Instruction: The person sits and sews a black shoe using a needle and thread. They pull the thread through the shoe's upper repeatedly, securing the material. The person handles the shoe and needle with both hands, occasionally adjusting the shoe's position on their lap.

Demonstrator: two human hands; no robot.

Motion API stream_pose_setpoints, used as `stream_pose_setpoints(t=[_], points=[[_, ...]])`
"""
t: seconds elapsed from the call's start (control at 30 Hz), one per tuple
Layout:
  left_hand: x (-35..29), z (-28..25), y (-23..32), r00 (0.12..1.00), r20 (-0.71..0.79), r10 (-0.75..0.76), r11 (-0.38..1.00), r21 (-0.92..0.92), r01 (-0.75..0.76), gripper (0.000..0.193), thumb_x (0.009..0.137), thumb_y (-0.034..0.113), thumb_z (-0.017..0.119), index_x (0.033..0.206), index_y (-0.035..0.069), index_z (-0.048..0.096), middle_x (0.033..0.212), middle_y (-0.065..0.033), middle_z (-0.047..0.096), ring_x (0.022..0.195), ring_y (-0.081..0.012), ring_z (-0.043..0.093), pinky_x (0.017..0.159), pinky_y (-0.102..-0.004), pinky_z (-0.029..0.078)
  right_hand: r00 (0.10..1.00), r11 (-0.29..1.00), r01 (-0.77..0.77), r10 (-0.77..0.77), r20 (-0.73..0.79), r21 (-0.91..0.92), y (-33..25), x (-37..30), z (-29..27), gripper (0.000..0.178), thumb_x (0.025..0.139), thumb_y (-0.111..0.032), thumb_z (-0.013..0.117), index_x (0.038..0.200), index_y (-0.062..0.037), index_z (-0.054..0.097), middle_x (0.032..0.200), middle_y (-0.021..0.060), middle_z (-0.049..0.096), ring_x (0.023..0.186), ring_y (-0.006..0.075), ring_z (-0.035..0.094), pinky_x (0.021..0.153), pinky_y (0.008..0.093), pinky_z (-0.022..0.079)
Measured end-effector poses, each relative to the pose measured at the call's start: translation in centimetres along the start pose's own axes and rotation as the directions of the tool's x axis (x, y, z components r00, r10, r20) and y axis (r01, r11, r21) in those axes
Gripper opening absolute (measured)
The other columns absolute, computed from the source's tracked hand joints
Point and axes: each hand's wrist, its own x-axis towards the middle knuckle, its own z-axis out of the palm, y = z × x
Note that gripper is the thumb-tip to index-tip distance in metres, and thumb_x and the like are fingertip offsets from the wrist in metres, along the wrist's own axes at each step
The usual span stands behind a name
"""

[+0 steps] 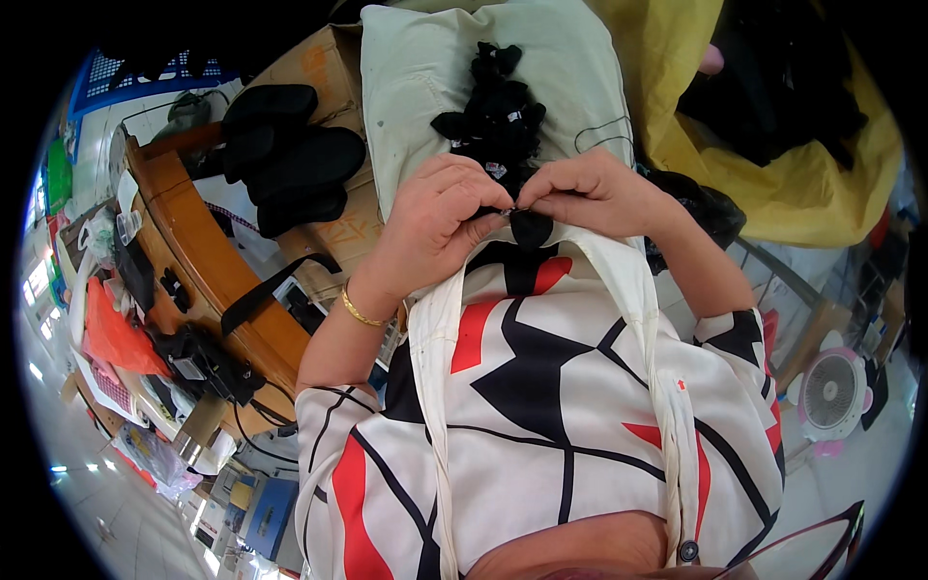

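My left hand and my right hand meet in front of my chest. Both are closed, thumb against fingers, pinching a small black fabric piece from either side. Its lower end hangs below my fingertips; the exact spot they grip is mostly covered. Beyond my hands a bunched row of black fabric pieces, with small pale labels among them, lies on a pale green cloth. Whether the held piece is joined to that row I cannot tell. A gold bracelet circles my left wrist.
Left of the cloth, black padded pieces rest on cardboard. A brown wooden sewing table stands farther left. To the right are a yellow bag holding black fabric, a black plastic bag and a white fan.
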Motion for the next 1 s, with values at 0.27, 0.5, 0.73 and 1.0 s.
stream_pose_setpoints(t=[0.27,0.5,0.73,1.0], points=[[-0.3,0.1,0.1,0.998,0.021,-0.053,0.999,-0.007,0.053,0.020,0.074,0.008,0.079,0.091,0.009,0.068,0.089,-0.0043,0.068,0.092,-0.0283,0.063,0.085,-0.0383,0.049,0.999,0.997,-0.006,0.001,0.054,0.079,0.5,-0.2,-0.4,0.019,0.094,-0.006,0.062,0.111,-0.0035,0.070,0.094,0.0064,0.072,0.083,0.0132,0.065,0.078,0.0266,0.051],[-0.3,0.1,0.3,0.998,0.042,-0.051,0.998,-0.021,0.052,0.020,0.073,0.007,0.079,0.090,0.008,0.068,0.087,-0.0052,0.068,0.090,-0.0280,0.063,0.083,-0.0381,0.048,0.999,1.000,-0.011,0.009,0.044,0.030,-0.2,0.0,0.2,0.011,0.094,-0.010,0.063,0.101,-0.0025,0.068,0.083,0.0029,0.067,0.074,0.0111,0.059,0.070,0.0258,0.048],[-0.5,0.6,0.1,0.995,0.033,-0.094,0.993,-0.070,0.097,0.018,0.074,0.009,0.078,0.089,0.008,0.068,0.083,-0.0060,0.067,0.085,-0.0283,0.062,0.080,-0.0375,0.047,0.994,0.986,-0.113,0.112,0.020,0.124,0.4,0.1,0.8,0.027,0.094,-0.019,0.064,0.115,-0.0039,0.059,0.074,0.0025,0.060,0.067,0.0096,0.051,0.064,0.0261,0.043],[-1.0,1.3,-0.4,0.962,0.046,-0.270,0.959,-0.079,0.273,0.018,0.075,0.007,0.076,0.091,0.005,0.069,0.084,-0.0080,0.066,0.081,-0.0270,0.061,0.075,-0.0354,0.048,0.984,0.981,-0.175,0.172,-0.050,-0.079,-0.9,1.0,1.0,0.038,0.092,-0.025,0.066,0.123,-0.0059,0.055,0.073,0.0046,0.060,0.065,0.0163,0.057,0.062,0.0296,0.045]])
